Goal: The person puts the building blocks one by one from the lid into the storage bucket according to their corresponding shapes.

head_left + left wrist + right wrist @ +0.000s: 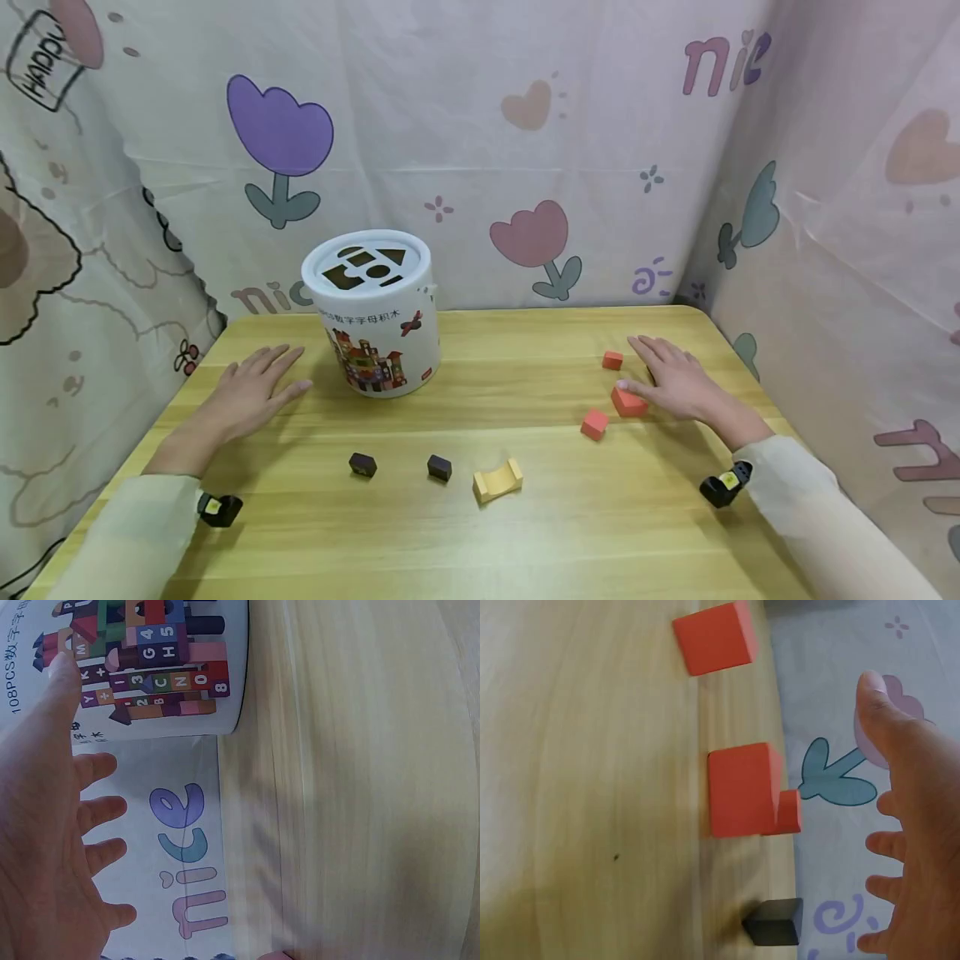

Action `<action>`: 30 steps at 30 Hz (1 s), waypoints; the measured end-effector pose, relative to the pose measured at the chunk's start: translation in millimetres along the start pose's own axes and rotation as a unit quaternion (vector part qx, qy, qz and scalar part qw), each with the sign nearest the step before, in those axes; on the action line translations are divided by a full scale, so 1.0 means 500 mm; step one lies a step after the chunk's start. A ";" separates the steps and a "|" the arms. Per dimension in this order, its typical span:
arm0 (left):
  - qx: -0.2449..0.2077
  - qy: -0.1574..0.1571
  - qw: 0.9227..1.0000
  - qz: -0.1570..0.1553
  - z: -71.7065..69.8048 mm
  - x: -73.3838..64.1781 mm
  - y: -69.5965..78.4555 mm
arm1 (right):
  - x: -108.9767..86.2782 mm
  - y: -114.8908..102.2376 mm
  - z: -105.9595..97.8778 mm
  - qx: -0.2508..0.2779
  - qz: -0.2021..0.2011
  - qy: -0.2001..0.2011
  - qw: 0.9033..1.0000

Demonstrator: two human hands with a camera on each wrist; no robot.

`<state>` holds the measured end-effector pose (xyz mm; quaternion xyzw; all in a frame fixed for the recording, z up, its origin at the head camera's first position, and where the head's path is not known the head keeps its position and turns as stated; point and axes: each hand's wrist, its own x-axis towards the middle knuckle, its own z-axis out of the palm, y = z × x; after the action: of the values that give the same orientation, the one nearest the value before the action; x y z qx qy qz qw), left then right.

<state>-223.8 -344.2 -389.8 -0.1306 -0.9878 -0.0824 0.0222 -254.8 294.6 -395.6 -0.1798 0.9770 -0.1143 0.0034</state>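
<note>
My left hand (251,396) is held with fingers stretched out, left of a white lidded bucket (386,350) printed with pictures of building blocks. On the right, my right hand (675,379) has its fingers extended and holds nothing. Close to it are three red blocks: a small one (612,360), a larger one (628,403) partly behind the thumb, and another (595,424) nearer me. A dark block (774,922) shows in the right wrist view; the hand mostly hides it in the head view. Two black blocks (363,464) and a yellow curved block (498,481) lie at front centre.
Shape-cut holes open in the bucket's lid (367,265). Everything stands on a wood-grain table (480,550). A patterned cloth (450,125) hangs behind the table and along its sides.
</note>
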 end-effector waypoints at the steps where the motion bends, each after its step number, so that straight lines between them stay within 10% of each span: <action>1: -0.002 0.002 1.000 0.000 -0.002 -0.002 -0.001 | 0.004 -0.003 -0.004 0.001 -0.005 0.004 1.000; 30: -0.132 0.109 0.985 -0.011 -0.121 0.012 0.060 | 0.168 -0.194 -0.093 0.145 -0.103 0.008 0.984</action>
<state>-220.4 -324.2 -325.2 -0.1117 -0.9612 -0.2262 0.1117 -301.5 187.3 -325.5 -0.2764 0.9262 -0.2561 0.0096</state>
